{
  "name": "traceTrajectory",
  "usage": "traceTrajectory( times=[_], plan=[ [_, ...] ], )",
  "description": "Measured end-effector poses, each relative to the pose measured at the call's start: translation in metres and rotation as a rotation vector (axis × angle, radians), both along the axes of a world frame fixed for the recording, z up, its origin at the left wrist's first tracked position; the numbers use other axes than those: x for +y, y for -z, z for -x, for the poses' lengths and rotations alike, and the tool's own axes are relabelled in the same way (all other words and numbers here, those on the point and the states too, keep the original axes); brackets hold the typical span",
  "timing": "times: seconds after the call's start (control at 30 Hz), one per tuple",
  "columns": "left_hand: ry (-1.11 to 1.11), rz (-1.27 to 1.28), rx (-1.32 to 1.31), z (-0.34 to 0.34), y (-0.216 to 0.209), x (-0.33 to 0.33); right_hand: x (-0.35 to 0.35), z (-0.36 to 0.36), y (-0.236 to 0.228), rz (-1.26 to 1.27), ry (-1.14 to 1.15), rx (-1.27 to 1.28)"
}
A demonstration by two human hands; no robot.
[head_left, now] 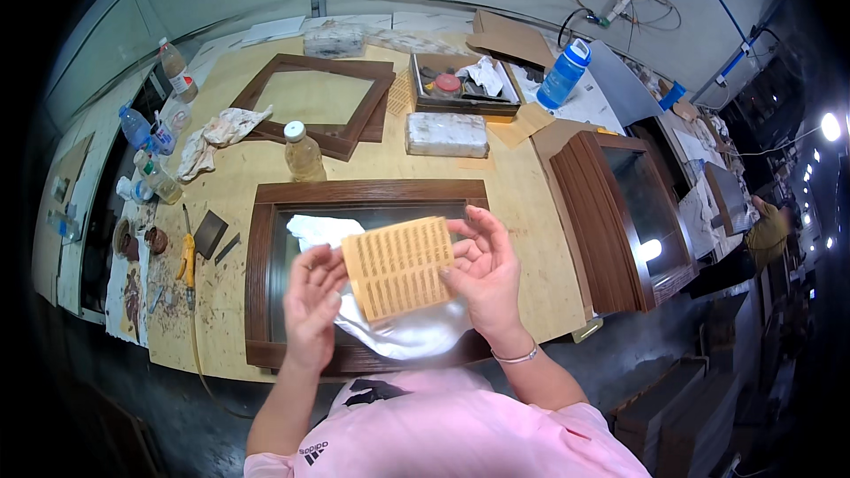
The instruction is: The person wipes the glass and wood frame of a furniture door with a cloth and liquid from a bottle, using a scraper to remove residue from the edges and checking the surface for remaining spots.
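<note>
I hold a folded sheet of sandpaper [400,267] up in front of me, its yellow backing with rows of dark print facing me. My right hand [485,270] grips the right edge, thumb on the face and fingers curled behind. At the left edge are the bent fingers of my left hand [314,301]. Below lies a dark brown wooden frame [367,192] with a glass panel, flat on the table. A white cloth [412,341] is spread over the glass, partly hidden by the sandpaper and my hands.
A bottle of yellowish liquid [304,155] stands behind the frame. More brown frames [305,62] lie farther back, beside a wrapped block [447,134] and an open box [465,106]. Glazed frames [611,221] are stacked at right. A yellow air blow gun [186,261] lies left, near several bottles.
</note>
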State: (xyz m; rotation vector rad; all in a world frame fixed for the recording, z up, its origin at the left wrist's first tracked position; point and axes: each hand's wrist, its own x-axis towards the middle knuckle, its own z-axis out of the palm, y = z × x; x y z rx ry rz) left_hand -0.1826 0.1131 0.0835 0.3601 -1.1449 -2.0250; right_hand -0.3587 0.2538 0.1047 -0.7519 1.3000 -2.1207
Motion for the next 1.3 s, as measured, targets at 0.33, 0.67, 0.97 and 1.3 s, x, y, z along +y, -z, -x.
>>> traceTrajectory(
  times=[0.33,0.67,0.97,1.3],
  plan=[
    [-0.136,0.305,-0.182,0.006,-0.008,0.004,-0.005,-0.011,0.008,-0.166,-0.173,0.245],
    [-0.326,0.332,-0.208,0.010,-0.002,0.004,-0.004,-0.022,0.013,-0.139,-0.149,0.130],
    [-0.348,0.183,-0.187,0.013,0.004,-0.007,-0.005,-0.023,0.014,-0.435,-0.572,-0.040],
    [-0.397,1.579,-0.528,-0.007,-0.032,0.021,-0.010,-0.024,0.020,-0.314,-0.383,-0.435]
  ],
)
